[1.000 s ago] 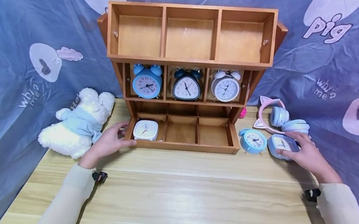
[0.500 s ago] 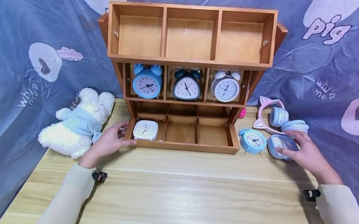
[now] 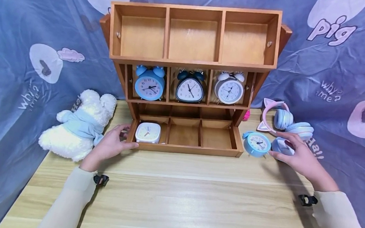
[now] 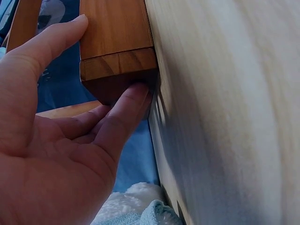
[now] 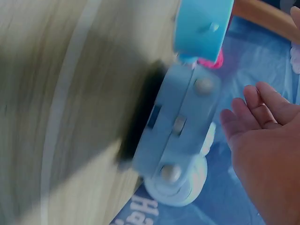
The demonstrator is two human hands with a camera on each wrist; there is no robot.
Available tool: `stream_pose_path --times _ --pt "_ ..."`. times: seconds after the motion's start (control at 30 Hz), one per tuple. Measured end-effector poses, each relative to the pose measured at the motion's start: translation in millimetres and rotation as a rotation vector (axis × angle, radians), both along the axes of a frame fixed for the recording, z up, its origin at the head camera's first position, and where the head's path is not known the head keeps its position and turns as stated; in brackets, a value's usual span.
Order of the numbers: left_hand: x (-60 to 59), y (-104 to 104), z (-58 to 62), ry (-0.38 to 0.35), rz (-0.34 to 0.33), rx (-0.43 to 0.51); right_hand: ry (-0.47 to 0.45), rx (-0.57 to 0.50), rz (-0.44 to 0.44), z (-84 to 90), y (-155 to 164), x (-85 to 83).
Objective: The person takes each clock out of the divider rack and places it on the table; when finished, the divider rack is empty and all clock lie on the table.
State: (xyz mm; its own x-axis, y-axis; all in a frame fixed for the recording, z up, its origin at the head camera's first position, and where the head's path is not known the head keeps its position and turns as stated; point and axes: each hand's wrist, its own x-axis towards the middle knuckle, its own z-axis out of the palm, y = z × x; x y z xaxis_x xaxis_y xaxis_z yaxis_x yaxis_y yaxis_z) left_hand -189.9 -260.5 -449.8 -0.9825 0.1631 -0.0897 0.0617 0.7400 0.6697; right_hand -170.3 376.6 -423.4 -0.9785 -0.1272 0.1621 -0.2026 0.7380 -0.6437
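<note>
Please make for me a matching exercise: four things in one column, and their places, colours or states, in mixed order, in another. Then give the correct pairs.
Things:
1. left hand
2. square white clock
3. headphones
4. plush toy

Descriptions:
A. pink and light blue, with cat ears
B. touching the end of the wooden shelf
C. white, dressed in light blue
D. inside the bottom row of the wooden shelf

Pairs: 1-B, 2-D, 3-A, 4-C
</note>
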Motion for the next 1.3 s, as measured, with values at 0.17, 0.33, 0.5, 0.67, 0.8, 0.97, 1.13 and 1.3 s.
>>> stream_pose_path --times 0.17,0.33,0.5,0.67,0.8,0.97,1.13,1.3 --pt "-0.7 0.4 0.0 -0.001 0.001 0.009 0.005 -0.014 0.021 4.7 -13.5 0.8" --pt "-1.3 0.7 -1.5 -0.008 0.000 0.009 0.036 -0.077 0.059 6.1 -27.4 3.1" --pt "-0.5 0.5 -0.9 -0.003 0.001 0.015 0.079 -0.117 0.057 12.4 -48.5 7.6" --pt "-0.5 1.1 -0.7 -0.002 0.005 0.018 0.012 -0.145 0.043 19.2 -65.0 10.4" --pt "-0.6 1.7 -1.1 0.002 0.007 0.023 -0.028 -0.177 0.046 21.8 -75.4 12.3" --pt "-0.2 1.5 -1.3 -0.001 0.008 0.025 -0.047 -0.217 0.065 24.9 -87.5 14.5" --pt "0.0 1.3 -0.9 -0.002 0.006 0.015 -0.055 -0.277 0.101 25.5 -99.0 14.3" --pt "0.1 2.0 0.0 0.003 0.006 -0.003 -0.070 -0.321 0.130 21.6 -112.6 11.5"
